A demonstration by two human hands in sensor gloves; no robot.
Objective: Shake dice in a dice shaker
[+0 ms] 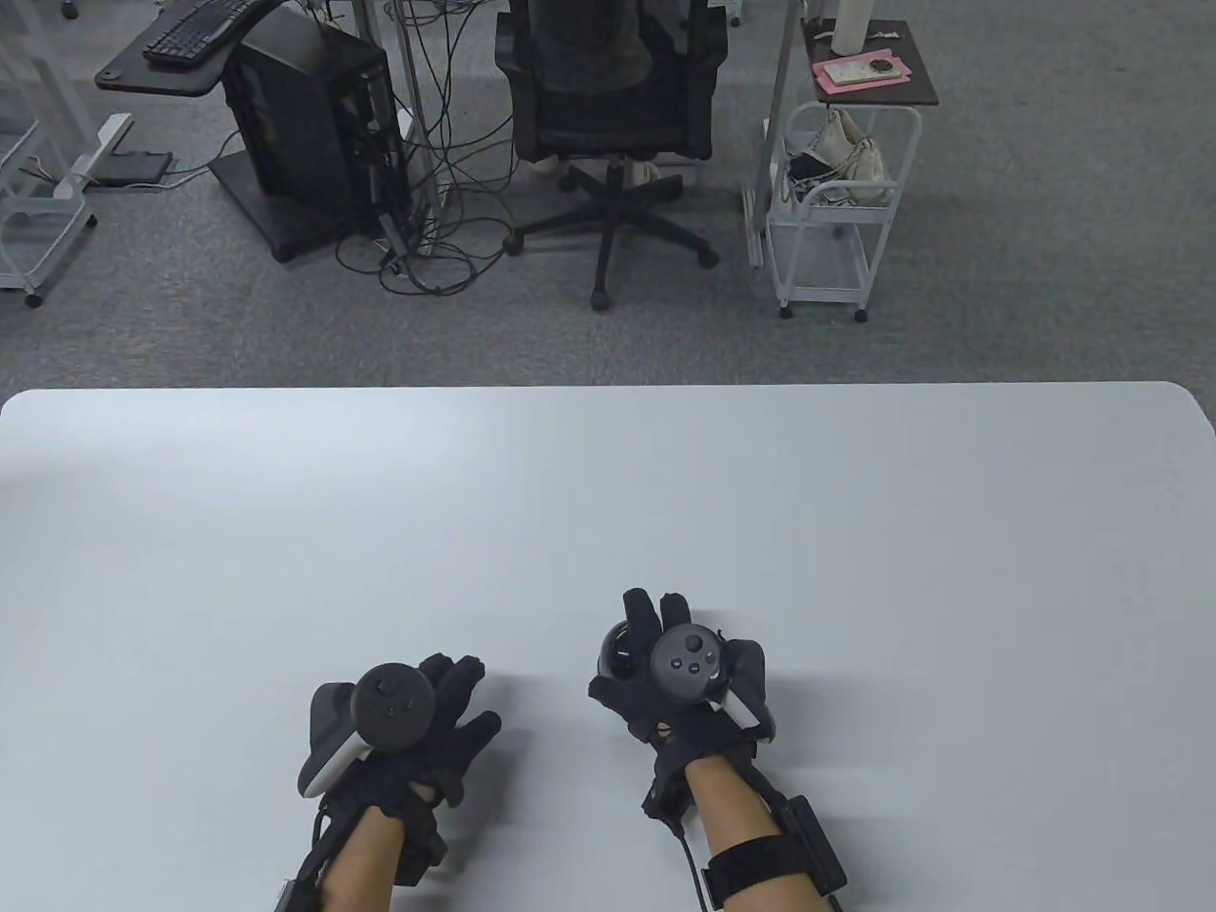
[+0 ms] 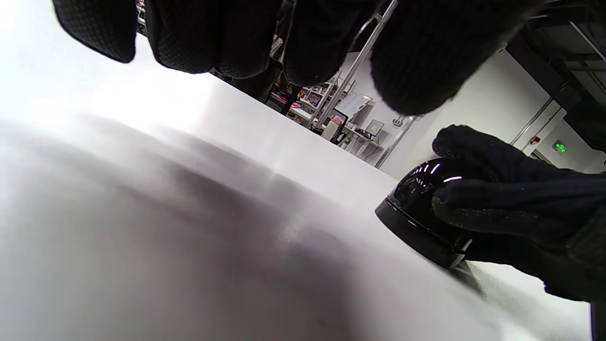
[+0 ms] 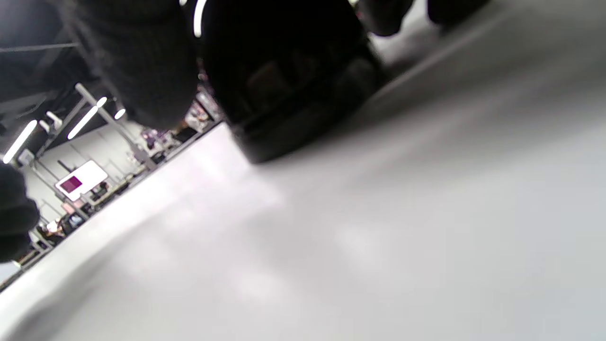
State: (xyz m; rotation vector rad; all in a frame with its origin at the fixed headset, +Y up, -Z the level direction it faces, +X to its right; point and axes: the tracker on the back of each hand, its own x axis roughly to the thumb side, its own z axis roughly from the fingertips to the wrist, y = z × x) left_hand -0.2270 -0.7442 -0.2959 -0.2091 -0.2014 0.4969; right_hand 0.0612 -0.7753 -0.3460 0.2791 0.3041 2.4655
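Grey carpet [image 1: 997, 313] fills the upper half of the frame beyond the white table [image 1: 285, 532]. A black office chair [image 1: 608, 114] stands top centre, a computer tower [image 1: 309, 123] with tangled cables upper left, and a white wire cart [image 1: 836, 209] upper right.

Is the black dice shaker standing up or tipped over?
Standing up: the dice shaker sits flat on the table, dome on top.

Glossy black dice shaker [image 2: 416, 208], pale highlights streaked across its dome. Black gloves on left hand [image 1: 418, 722] and right hand [image 1: 679, 693], fine dotted weave on the fingers [image 2: 189, 42]; dark grey trackers. Plain white table [image 1: 608, 494], grey carpet [image 1: 1045, 237] beyond.
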